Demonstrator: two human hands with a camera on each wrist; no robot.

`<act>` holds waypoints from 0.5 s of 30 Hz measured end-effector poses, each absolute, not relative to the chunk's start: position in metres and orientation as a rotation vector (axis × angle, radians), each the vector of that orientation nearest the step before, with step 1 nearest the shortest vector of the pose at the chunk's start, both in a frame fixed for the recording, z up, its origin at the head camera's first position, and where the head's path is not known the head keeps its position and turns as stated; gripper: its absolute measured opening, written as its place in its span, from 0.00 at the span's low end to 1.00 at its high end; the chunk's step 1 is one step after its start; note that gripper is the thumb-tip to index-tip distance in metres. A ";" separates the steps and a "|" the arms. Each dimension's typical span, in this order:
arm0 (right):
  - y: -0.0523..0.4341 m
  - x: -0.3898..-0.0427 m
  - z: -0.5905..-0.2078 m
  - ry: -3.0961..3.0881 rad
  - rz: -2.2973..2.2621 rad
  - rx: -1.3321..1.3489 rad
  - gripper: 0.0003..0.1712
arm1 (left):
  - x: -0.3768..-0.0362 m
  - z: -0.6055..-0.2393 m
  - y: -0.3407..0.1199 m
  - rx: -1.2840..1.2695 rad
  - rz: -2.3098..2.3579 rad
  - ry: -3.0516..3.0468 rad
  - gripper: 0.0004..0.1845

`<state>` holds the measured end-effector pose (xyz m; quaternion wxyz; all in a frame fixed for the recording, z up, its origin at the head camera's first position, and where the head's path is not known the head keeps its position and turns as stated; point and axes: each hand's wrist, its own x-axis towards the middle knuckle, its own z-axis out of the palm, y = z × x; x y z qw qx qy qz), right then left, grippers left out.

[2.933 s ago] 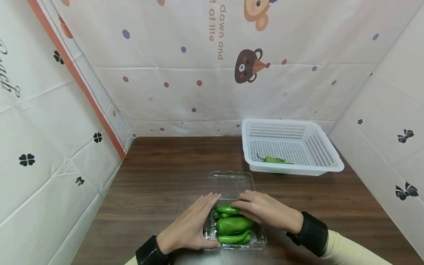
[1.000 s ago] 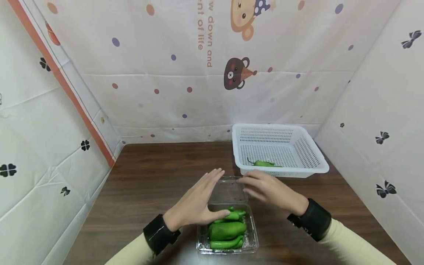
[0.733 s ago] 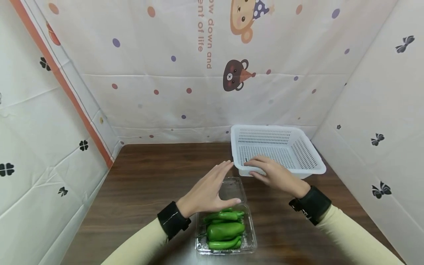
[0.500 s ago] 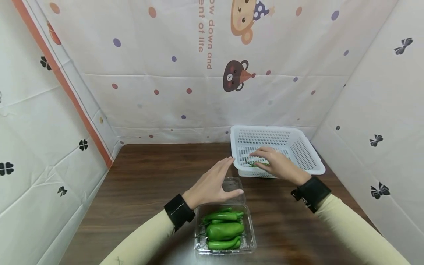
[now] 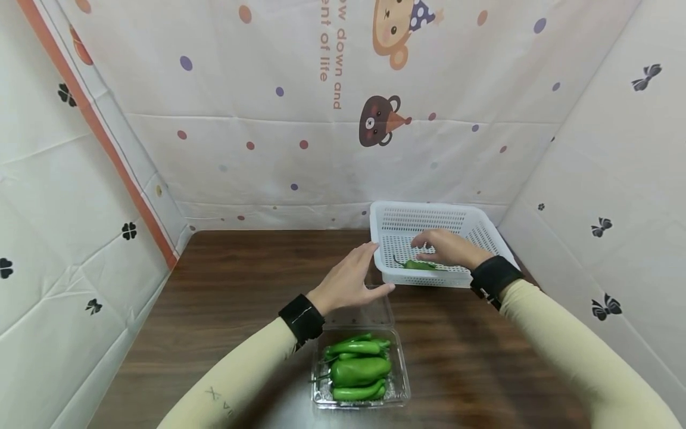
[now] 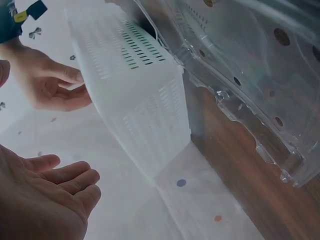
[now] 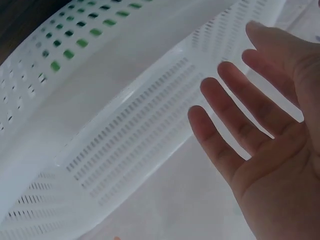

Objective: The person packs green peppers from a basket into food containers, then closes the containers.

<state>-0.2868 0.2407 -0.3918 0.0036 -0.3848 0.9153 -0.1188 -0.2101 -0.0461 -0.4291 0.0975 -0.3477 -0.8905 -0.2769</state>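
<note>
My right hand [image 5: 447, 246] hovers over the white slotted basket [image 5: 393, 277], its fingers loosely bent and holding nothing. Under it, at the basket's near side, lies one long green pepper [image 5: 420, 265] with a thin stem. In the right wrist view the fingers [image 7: 227, 100] are spread apart above the basket's wall. My left hand [image 5: 348, 280], fingers straight and thumb apart, floats over the raised lid [image 5: 379, 313] of a clear plastic clamshell box [image 5: 405, 381], fingertips near the basket's left corner. Several green peppers [image 5: 360, 372] lie side by side in the box.
The brown wooden table [image 5: 241, 286] carries the box near its front and the basket at the back right. Patterned white cloth [image 5: 241, 173] walls in the back and both sides.
My right hand has moved from the peppers in the box up and right to over the basket. My left hand has left the box's side and moved forward. The head view has shifted slightly.
</note>
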 end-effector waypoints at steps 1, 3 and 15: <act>0.241 -0.290 -0.392 2.848 -0.356 -1.193 0.16 | -0.212 -0.430 -0.045 -1.026 -0.819 -2.643 0.50; 0.243 -0.295 -0.394 2.806 -0.327 -1.169 0.17 | -0.215 -0.432 -0.044 -1.023 -0.813 -2.655 0.49; 0.250 -0.324 -0.405 2.661 -0.112 -0.991 0.17 | -0.233 -0.437 -0.039 -1.003 -0.742 -2.707 0.45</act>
